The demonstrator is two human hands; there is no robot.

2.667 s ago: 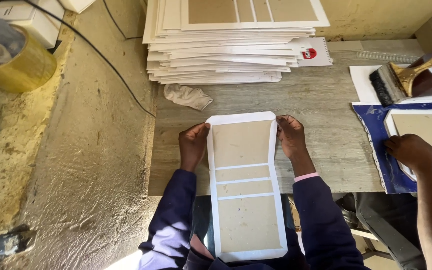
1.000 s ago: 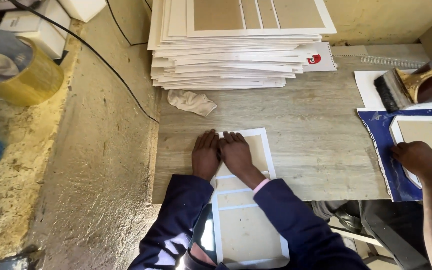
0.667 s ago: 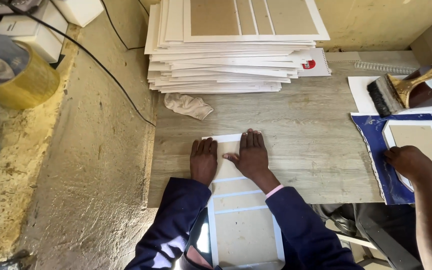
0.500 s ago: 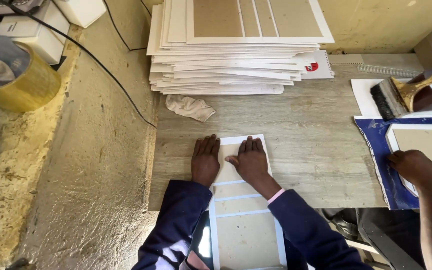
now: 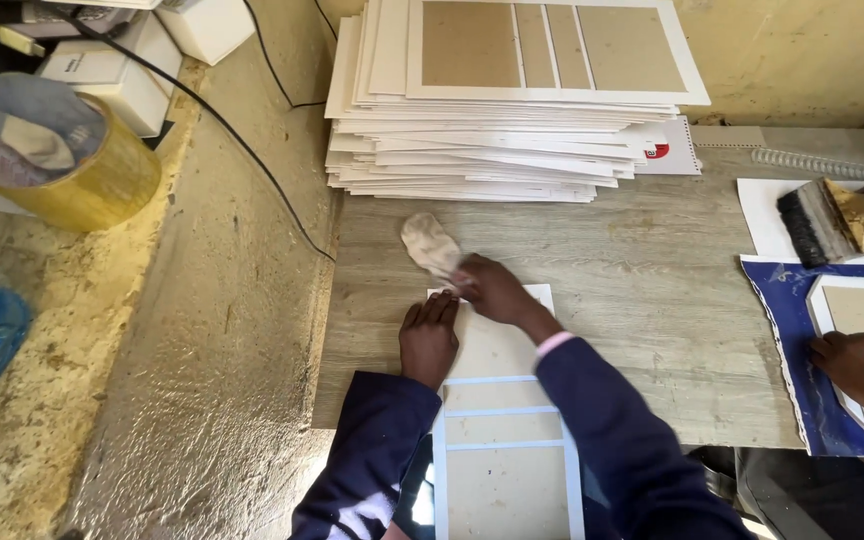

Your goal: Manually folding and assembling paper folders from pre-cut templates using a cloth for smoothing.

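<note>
Head view, looking down on a wooden table: a long cover board, brown card panels framed by white paper borders, lies lengthwise toward the person, its far end on the table and its near end hanging off the front edge over the lap. The left hand lies flat on the board's left border, fingers together and stretched out, gripping nothing. The right hand reaches across the board's far edge to a crumpled off-white cloth that lies on the table just beyond the board; the fingertips are at the cloth's near end and seem to pinch it, though motion blur hides how firmly. Both arms wear dark blue sleeves, with a pink cuff showing at the right wrist.

Behind the cloth a tall stack of similar boards rests against the back wall. At the right edge another person's hand rests on a separate board that lies on a blue sheet, and a wide brush with a gold ferrule lies on white paper beyond it. On the rough ledge to the left stands a yellow tub with rags inside, beside a black cable.
</note>
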